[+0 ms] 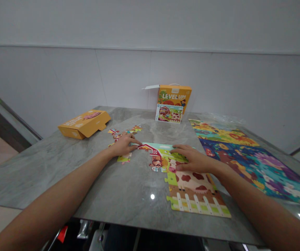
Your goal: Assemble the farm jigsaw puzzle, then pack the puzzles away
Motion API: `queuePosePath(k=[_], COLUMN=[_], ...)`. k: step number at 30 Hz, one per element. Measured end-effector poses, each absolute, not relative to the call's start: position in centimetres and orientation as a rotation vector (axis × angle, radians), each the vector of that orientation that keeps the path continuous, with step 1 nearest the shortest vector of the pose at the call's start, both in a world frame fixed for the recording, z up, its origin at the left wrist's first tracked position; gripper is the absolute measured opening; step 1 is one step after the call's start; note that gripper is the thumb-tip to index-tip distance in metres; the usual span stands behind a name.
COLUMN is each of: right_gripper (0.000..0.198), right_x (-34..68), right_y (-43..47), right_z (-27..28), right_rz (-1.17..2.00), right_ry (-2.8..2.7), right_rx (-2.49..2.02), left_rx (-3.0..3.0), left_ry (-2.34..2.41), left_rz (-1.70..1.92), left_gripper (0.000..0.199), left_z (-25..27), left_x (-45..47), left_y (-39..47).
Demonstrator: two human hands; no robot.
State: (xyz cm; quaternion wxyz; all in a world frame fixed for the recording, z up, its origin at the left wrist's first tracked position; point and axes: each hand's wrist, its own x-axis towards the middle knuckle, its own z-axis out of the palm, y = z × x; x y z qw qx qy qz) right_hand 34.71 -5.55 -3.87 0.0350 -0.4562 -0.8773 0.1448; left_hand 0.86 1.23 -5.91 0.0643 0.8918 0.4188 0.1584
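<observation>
A partly joined jigsaw puzzle [194,197] lies on the grey table, showing a spotted cow, a white fence and part of a red barn. My right hand [193,158] rests on it with fingers spread over the cow and the grass above. At the puzzle's upper left end, my left hand [124,144] has its index finger stretched out to the barn roof's edge; whether a piece lies under the fingertip I cannot tell. Several loose puzzle pieces [136,128] lie beside and behind that hand, partly covered by it. Another loose piece [124,158] sits just below its wrist.
An orange box [87,122] lies at the left with its flap open. At the back stands a "LEVEL UP!" box [174,94] with a picture card [169,114] leaning on it. Two colourful puzzles, one yellow [223,134] and one dark blue [259,167], cover the right side.
</observation>
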Motion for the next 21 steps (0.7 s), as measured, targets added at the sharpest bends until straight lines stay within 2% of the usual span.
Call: queuePosePath(k=[15,18,21], right_gripper=[0.072,0.072,0.071], right_x=[35.1,35.1,35.0], right_y=[-5.4,-5.3,-5.4], right_z=[-4.4,-4.5,-4.4], right_rz=[0.441,0.447,0.44], right_ry=[-2.686,-2.68,-2.675], right_rx=[-1.357,-1.359,-1.369], left_rx=[2.794,2.795,2.708], left_ry=[1.273,1.299,1.532], left_rz=[0.41,0.471,0.625], left_gripper=[0.028,0.024,0.026], left_z=[-6.2,-5.8,-5.7], left_x=[0.9,0.6,-0.2], left_y=[1.3,1.5,2.2])
